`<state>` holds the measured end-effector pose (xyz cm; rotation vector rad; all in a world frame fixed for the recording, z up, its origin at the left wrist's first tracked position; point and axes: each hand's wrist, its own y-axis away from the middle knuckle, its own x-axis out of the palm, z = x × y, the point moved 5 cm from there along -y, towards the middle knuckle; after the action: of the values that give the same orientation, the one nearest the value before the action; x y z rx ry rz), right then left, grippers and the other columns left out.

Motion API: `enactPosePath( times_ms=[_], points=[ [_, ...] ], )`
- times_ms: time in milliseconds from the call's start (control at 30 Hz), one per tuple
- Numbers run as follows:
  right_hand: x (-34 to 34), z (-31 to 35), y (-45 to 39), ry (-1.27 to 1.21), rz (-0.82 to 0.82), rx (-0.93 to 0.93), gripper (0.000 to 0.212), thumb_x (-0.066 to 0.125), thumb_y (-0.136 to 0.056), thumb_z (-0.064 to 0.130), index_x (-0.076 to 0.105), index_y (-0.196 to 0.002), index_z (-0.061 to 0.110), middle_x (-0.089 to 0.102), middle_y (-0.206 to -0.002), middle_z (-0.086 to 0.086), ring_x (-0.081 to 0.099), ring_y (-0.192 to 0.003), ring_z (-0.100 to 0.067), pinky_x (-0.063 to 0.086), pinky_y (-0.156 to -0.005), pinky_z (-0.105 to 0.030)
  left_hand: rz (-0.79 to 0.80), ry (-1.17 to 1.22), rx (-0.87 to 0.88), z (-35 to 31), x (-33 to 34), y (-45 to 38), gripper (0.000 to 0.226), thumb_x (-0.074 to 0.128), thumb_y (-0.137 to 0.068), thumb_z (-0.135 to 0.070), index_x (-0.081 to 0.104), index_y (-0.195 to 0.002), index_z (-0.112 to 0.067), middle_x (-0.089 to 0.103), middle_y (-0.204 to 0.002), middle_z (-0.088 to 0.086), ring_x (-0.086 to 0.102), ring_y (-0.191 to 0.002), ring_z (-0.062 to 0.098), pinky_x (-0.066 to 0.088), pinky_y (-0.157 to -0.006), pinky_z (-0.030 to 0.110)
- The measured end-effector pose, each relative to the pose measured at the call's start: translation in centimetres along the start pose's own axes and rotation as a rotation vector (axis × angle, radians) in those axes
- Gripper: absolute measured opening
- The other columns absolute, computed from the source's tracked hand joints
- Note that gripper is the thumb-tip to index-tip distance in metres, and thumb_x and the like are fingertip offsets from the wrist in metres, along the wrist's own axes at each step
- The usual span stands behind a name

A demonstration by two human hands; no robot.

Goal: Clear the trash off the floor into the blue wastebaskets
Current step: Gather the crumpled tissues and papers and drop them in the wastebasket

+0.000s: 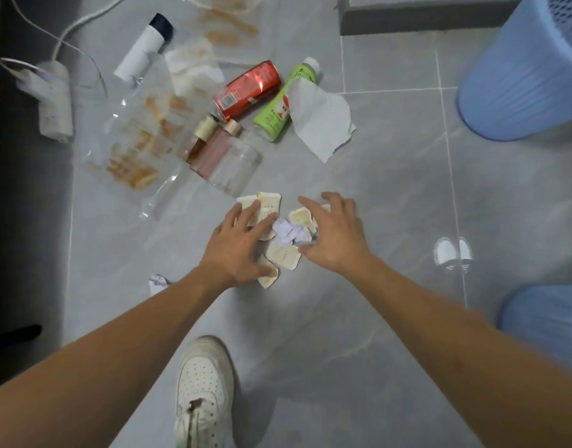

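Note:
Several small cream sauce packets (283, 253) and a crumpled white paper wad (291, 234) lie in a heap on the grey tile floor. My left hand (237, 244) rests flat on the heap's left side, fingers spread. My right hand (333, 231) hovers over its right side, fingers spread and curled. Neither hand has lifted anything. Another paper wad (158, 282) lies left of my left wrist. Farther off lie a red can (247, 88), a green bottle (286, 101), a torn paper sheet (322, 122), a clear jar (234, 168) and a white bottle (144, 45). One blue wastebasket (524, 72) stands top right, another blue wastebasket (550, 321) at right.
Clear plastic bags (132, 150) with orange print spread at left. A white power strip (53, 101) with cables lies at the far left by a dark edge. My white shoe (204, 389) stands at the bottom centre. A grey ledge (420, 14) crosses the top.

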<state>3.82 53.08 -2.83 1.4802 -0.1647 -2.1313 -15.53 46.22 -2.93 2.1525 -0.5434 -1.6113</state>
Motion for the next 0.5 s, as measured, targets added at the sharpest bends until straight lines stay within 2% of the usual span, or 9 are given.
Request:
enactPosePath(
  times_ms=[100, 200, 333, 400, 500],
  points=[
    [1.1, 1.9, 0.5, 0.053, 0.011, -0.106, 0.074, 0.078, -0.071, 0.040, 0.053, -0.140, 0.040, 0.035, -0.149, -0.002, 0.031, -0.134, -0.032, 0.049, -0.090, -0.046, -0.094, 0.032, -0.021, 0.6, 0.7, 1.0, 0.105, 0.078, -0.067, -0.064, 0.026, -0.156, -0.043, 0.013, -0.167, -0.003, 0.008, -0.152, 0.032, 0.042, -0.108, 0.055],
    [1.6, 2.4, 0.6, 0.063, -0.017, -0.163, 0.052, 0.081, -0.073, 0.029, 0.065, -0.123, 0.031, 0.046, -0.132, -0.004, 0.039, -0.122, -0.031, 0.054, -0.077, -0.038, -0.130, 0.042, -0.052, 1.8, 1.1, 2.5, 0.101, 0.076, -0.068, -0.066, 0.030, -0.153, -0.040, 0.019, -0.165, -0.002, 0.014, -0.149, 0.032, 0.046, -0.102, 0.053],
    [1.6, 1.3, 0.9, 0.074, -0.055, -0.178, 0.037, 0.076, -0.077, 0.014, 0.066, -0.111, 0.026, 0.048, -0.115, -0.002, 0.044, -0.110, -0.026, 0.040, -0.058, -0.028, -0.103, -0.001, -0.082, 3.6, 1.5, 4.4, 0.107, 0.077, -0.058, -0.075, 0.033, -0.149, -0.040, 0.024, -0.160, -0.002, 0.022, -0.144, 0.032, 0.050, -0.094, 0.051],
    [1.5, 0.3, 1.2, 0.071, -0.057, -0.166, 0.034, 0.072, -0.081, 0.013, 0.065, -0.112, 0.024, 0.047, -0.112, -0.002, 0.044, -0.109, -0.026, 0.041, -0.053, -0.029, -0.138, 0.012, -0.067, 4.2, 1.6, 5.2, 0.090, 0.082, -0.064, -0.057, 0.042, -0.142, -0.038, 0.032, -0.153, 0.002, 0.030, -0.136, 0.035, 0.055, -0.087, 0.051],
    [1.2, -1.2, 1.8, 0.033, -0.084, -0.152, 0.030, 0.070, -0.084, 0.012, 0.065, -0.113, 0.020, 0.050, -0.109, -0.003, 0.047, -0.101, -0.027, 0.046, -0.055, -0.034, -0.228, 0.039, -0.051, 4.4, 2.0, 5.8, 0.058, 0.082, -0.077, -0.027, 0.057, -0.129, -0.032, 0.042, -0.140, 0.002, 0.039, -0.123, 0.035, 0.058, -0.066, 0.043]
  ],
)
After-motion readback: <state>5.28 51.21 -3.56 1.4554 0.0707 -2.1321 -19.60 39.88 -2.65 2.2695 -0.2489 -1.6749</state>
